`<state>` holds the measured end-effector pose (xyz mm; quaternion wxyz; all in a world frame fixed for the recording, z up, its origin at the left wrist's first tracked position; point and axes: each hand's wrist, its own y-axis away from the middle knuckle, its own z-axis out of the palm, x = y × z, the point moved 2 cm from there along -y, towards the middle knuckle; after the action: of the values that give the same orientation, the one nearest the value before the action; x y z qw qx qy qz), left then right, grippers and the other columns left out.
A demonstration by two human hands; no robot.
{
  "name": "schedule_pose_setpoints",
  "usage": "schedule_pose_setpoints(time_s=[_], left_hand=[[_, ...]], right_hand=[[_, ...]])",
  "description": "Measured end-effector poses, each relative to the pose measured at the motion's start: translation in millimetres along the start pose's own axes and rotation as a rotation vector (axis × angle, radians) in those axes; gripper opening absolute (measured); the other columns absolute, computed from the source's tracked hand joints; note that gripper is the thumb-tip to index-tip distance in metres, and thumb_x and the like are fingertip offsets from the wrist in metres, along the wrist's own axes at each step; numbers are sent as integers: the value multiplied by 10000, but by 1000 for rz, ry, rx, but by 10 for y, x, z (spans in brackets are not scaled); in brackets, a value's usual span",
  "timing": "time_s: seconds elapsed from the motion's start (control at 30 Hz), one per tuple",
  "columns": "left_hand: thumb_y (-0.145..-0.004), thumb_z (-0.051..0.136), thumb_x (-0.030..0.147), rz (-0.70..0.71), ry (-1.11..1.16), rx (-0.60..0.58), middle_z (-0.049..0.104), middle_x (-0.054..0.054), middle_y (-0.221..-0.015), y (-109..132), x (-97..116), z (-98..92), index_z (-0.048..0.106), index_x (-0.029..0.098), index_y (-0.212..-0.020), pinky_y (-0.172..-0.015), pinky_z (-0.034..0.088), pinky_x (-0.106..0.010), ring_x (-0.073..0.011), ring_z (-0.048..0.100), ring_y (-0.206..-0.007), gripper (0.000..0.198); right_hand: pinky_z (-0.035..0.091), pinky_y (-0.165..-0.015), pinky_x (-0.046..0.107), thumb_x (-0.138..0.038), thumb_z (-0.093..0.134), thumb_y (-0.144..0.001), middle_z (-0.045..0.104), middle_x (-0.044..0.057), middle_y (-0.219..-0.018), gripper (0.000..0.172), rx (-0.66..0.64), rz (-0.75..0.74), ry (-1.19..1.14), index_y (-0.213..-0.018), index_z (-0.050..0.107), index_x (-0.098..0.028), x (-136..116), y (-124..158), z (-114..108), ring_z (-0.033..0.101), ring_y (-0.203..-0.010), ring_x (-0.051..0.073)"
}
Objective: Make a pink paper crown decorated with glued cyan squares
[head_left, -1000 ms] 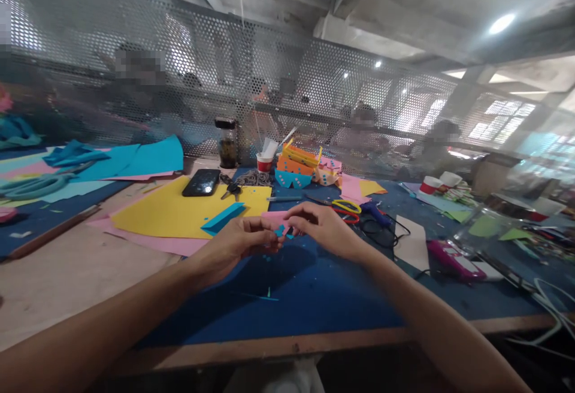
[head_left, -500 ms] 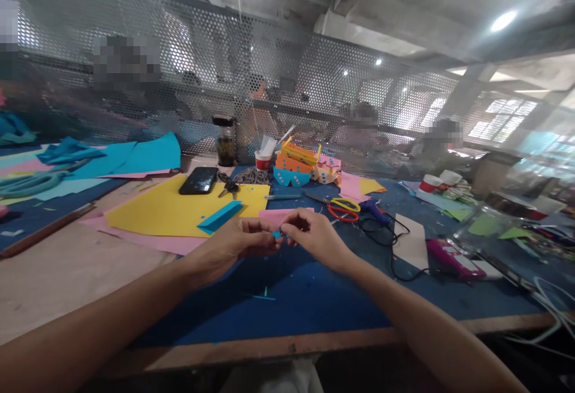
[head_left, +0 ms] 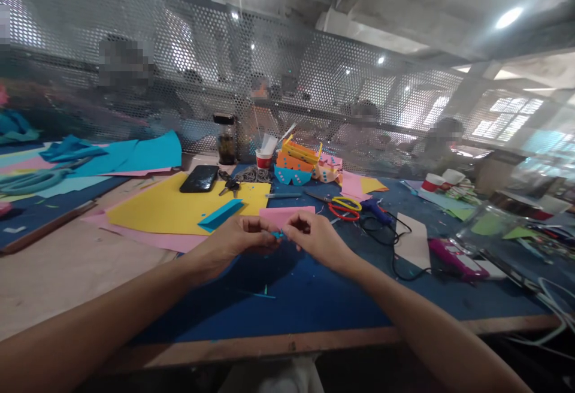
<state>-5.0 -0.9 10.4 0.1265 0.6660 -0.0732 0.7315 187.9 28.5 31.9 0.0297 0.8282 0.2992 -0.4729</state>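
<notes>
Between my fingertips, just above the blue table mat (head_left: pixel 269 315), is a tiny bit of blue paper (head_left: pixel 277 235). My left hand (head_left: pixel 242 238) is closed in a pinch on it. The thumb and forefinger of my right hand (head_left: pixel 314 236) are pinched together at its right edge; whether they grip the same bit or another one is too small to tell. Behind my hands lies a pink paper strip (head_left: pixel 287 214). A folded blue paper piece (head_left: pixel 221 215) rests on the yellow sheet (head_left: pixel 157 204) to the left.
Farther back stand orange, yellow and blue paper boxes (head_left: pixel 294 159), a paper cup (head_left: pixel 263 159) and a dark jar (head_left: pixel 226 141). Scissors (head_left: pixel 345 207), a blue glue gun (head_left: pixel 376 211) and its cord lie right. A phone (head_left: pixel 199 178) and keys (head_left: pixel 230 186) sit on the yellow sheet.
Both hands stay nearly in place, with my right fingertips slightly farther from the left ones. The blue bit has shifted a little between them.
</notes>
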Motion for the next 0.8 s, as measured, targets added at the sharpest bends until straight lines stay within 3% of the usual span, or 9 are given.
schedule_pose_setpoints(time_s=[0.43,0.8], left_hand=[[-786,750,390,57,-203,34,712,-29,-780,-48,-16,-23,728,176,-781,-726,525,-283,-169,642,-755,215],[-846,636,489,130,-453,105,751,-66,-879,-47,21,-38,760,179,-892,-721,537,-324,-227,672,-816,338]], right_hand=[[406,-626,226,-188,585,-894,658,-5,-690,146,31,-17,142,-798,685,-140,-18,-1,9,581,-636,118],[380,-624,230,-138,594,-836,696,0,-747,117,75,-87,289,-825,708,-161,51,13,20,581,-655,120]])
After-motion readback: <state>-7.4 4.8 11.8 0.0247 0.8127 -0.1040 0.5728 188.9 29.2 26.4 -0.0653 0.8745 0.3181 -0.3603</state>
